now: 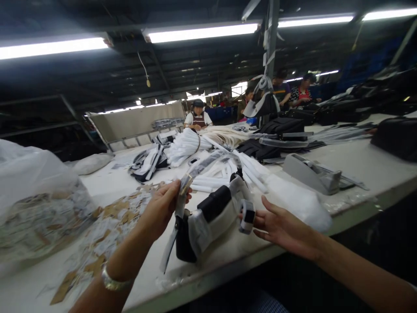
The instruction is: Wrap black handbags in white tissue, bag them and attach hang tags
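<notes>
My left hand (pixel 167 204) is closed on the strap (pixel 187 178) of a black handbag (pixel 208 213). Clear plastic covers the strap, which arches up over the bag. Pale wrapping goes round parts of the bag, and it stands at a tilt on the white table. At the bag's right side, my right hand (pixel 276 224) has its thumb raised and its fingers at a small grey-white and black roll-like piece (pixel 247 216). A fingertip shows on the far side of this piece, so it seems to sit around the fingers; its exact kind is unclear.
Paper scraps (pixel 114 217) lie left, beside a clear plastic bag (pixel 39 204) of scraps. White tubes (pixel 185 148) and black bags (pixel 280 130) are piled behind. A grey tape dispenser (pixel 309 174) stands right, near the table edge (pixel 358 213). Co-workers (pixel 198 118) sit farther back.
</notes>
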`<act>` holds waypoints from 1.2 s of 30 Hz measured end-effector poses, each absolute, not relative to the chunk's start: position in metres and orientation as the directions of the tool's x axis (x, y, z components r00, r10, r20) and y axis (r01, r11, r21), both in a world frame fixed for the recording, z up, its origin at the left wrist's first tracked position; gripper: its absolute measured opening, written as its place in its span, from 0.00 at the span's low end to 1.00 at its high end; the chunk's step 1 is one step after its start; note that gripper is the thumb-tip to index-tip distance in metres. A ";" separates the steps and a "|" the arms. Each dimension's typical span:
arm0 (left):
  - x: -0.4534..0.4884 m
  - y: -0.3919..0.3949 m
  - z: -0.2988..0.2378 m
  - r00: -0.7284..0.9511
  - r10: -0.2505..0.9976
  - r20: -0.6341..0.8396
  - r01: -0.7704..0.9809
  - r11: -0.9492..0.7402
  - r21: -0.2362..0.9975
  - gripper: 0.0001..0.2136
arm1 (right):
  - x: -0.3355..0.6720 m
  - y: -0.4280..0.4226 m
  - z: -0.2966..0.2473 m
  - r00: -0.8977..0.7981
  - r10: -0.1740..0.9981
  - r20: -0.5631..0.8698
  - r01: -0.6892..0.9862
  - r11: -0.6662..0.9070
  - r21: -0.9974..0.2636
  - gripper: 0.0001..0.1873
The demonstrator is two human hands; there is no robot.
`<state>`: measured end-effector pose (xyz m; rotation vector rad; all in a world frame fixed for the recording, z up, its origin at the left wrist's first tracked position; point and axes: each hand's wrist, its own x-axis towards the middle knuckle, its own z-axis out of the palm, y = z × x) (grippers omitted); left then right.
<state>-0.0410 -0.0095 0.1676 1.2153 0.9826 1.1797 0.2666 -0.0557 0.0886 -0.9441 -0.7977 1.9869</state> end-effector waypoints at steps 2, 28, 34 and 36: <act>-0.042 -0.009 0.169 0.158 0.985 0.072 -0.158 -0.047 0.986 0.18 | 0.260 -0.059 0.082 -0.440 0.863 -0.250 -0.360 -0.424 -0.831 0.28; -0.031 -0.001 0.228 0.263 0.941 0.214 0.157 -0.260 0.953 0.19 | 0.122 -0.002 0.169 -0.149 0.989 0.012 -0.788 -0.111 -0.606 0.07; -0.030 0.001 0.232 0.278 0.933 0.230 0.229 -0.297 0.927 0.19 | 0.127 -0.009 0.172 -0.134 0.989 0.064 -0.797 -0.070 -0.600 0.04; -0.029 0.000 0.234 0.336 0.931 0.146 0.267 -0.243 0.933 0.17 | 0.130 -0.014 0.172 -0.132 0.989 0.066 -0.805 -0.068 -0.589 0.02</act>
